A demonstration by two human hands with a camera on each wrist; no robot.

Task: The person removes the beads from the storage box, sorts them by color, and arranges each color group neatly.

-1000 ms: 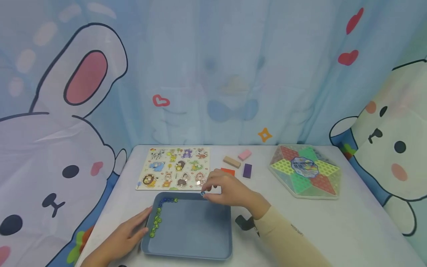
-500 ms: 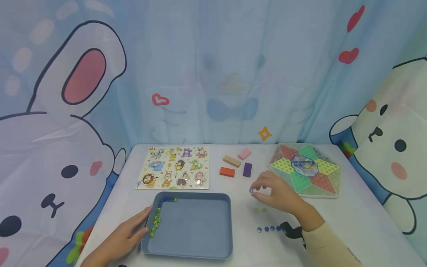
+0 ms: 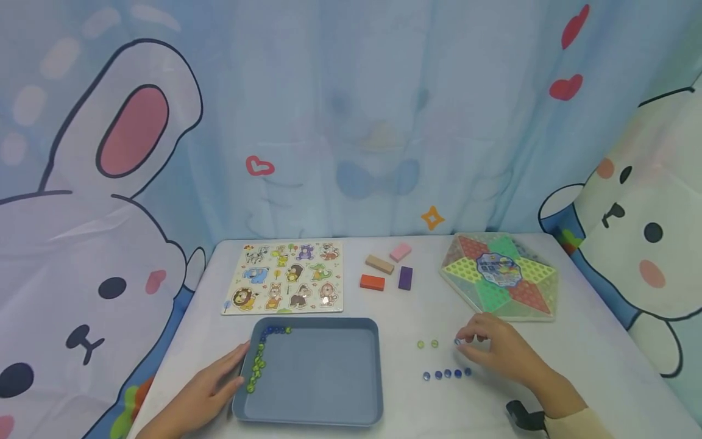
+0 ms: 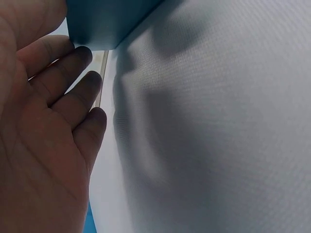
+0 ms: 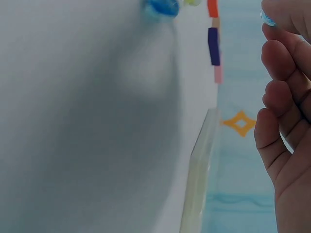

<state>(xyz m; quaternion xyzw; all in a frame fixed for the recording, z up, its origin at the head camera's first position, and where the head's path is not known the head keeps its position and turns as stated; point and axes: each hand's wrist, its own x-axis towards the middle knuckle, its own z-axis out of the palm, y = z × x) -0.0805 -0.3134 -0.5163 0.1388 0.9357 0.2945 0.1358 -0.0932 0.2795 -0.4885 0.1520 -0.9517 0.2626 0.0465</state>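
Note:
My right hand (image 3: 501, 347) pinches a blue glass marble (image 3: 457, 342) between thumb and forefinger, right of two yellow-green marbles (image 3: 434, 344). The same held marble (image 5: 267, 18) shows at the fingertips in the right wrist view. Just below on the table, several blue marbles (image 3: 447, 373) form a row. My left hand (image 3: 205, 384) touches the left wall of a blue-grey tray (image 3: 323, 378), its fingers fairly straight. Inside the tray, green marbles (image 3: 257, 367) run along the left side, and a few blue ones (image 3: 270, 330) curve round the back left corner.
An animal picture board (image 3: 285, 277) lies behind the tray. Right of it are a red block (image 3: 372, 282), a tan block (image 3: 379, 264), a pink block (image 3: 401, 252) and a purple block (image 3: 405, 278). A hexagonal game board (image 3: 499, 277) sits at the back right.
With the blue marble pinched, my right hand has gone from the tray's back edge rightward and then nearer, beside the green marbles. The left hand has stayed at the tray.

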